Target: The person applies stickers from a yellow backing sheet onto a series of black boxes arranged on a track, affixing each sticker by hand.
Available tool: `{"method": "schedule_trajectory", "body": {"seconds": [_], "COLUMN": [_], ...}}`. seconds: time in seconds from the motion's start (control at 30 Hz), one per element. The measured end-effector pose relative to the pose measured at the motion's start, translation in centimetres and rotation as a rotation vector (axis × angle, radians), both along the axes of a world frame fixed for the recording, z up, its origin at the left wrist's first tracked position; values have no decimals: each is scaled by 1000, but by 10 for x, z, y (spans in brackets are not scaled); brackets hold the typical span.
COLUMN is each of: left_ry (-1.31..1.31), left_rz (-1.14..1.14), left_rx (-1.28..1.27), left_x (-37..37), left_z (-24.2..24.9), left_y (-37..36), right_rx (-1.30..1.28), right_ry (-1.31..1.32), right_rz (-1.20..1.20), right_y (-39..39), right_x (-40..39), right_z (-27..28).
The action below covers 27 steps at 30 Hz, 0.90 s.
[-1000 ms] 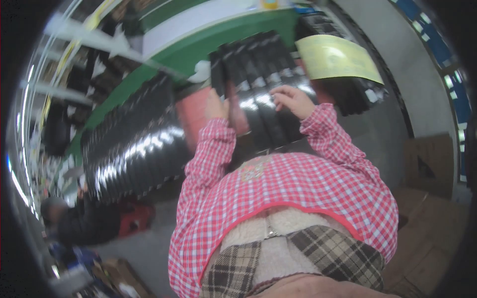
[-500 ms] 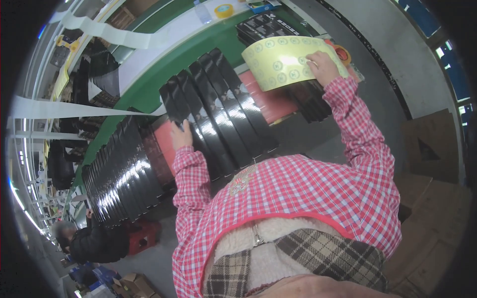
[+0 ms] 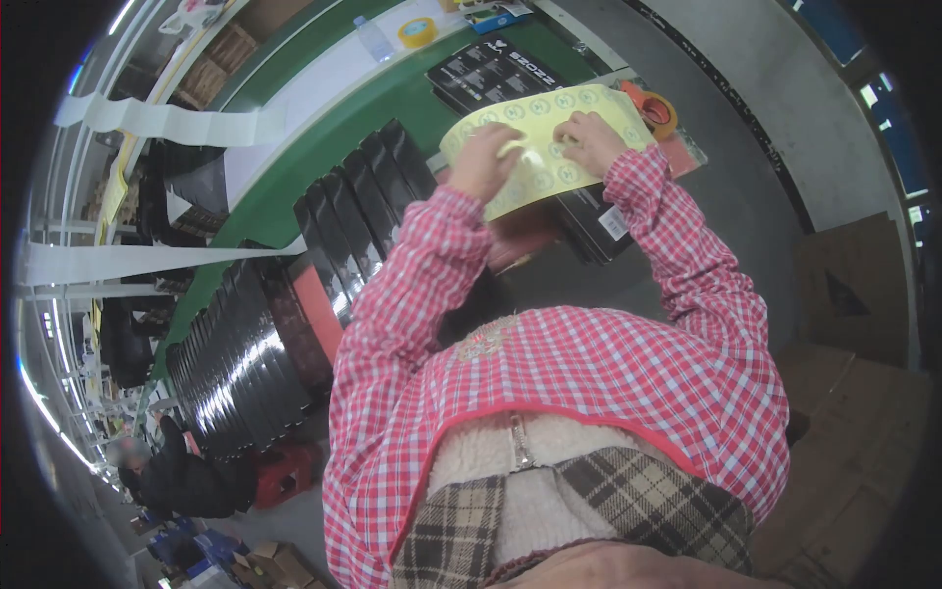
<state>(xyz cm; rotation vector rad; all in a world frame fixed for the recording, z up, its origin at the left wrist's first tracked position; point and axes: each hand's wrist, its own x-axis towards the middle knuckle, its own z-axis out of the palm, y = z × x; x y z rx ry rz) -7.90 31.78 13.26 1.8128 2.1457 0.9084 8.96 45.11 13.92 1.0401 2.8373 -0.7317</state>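
Observation:
A pale yellow sheet of round stickers (image 3: 549,175) curves over the black boxes at the right. Both hands are on it. My left hand (image 3: 485,165) is at the sheet's left part, thumb and fingers drawn together on it. On its upper right part, my right hand (image 3: 593,145) has bent fingers closed at the sheet. Whether a single sticker is between the fingers is too small to tell. Below the sheet, the end of a black box with a white label (image 3: 610,224) shows. Left of my left sleeve stand several glossy black boxes (image 3: 343,211) in a leaning row.
A longer row of black boxes (image 3: 240,353) runs to the left. Flat printed black boxes (image 3: 491,71) lie behind the sheet. An orange tape roll (image 3: 655,110), yellow tape (image 3: 418,32) and a bottle (image 3: 373,39) are nearby. Another person (image 3: 182,476) sits at lower left.
My left hand has left the black box row and moved right onto the sticker sheet. The right hand has shifted left and the sheet has moved slightly left and down.

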Motion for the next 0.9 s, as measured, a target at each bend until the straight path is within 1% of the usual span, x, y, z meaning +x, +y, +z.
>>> {"method": "schedule_trajectory", "body": {"seconds": [0.1, 0.2, 0.3, 0.4, 0.5, 0.6, 0.77, 0.9], "left_ry": [-20, -61, 31, -11, -32, -34, -72, -116], "left_rz": [-179, -182, -180, -152, -121, -134, -143, -162], "left_rx": [-54, -190, -237, -270, -277, -237, -175, -109], "left_x": [15, 25, 31, 31, 34, 33, 31, 28], "left_z": [-26, -22, -22, -17, -19, -23, -28, -36], "left_y": [41, 55, 64, 67, 64, 64, 62, 62], "right_rx": [19, 50, 54, -58, -55, -63, -139, -86], "right_ry": [17, 58, 142, 123, 52, 120, 180, 214], "right_rz": [13, 1, -18, -100, -87, -66, -136, -134], "right_y": [1, 0, 5, 1, 2, 8, 10, 10], "right_x": [0, 3, 7, 8, 9, 11, 12, 10], "right_z": [-4, -12, -23, -8, -8, -16, -18, -19]}}
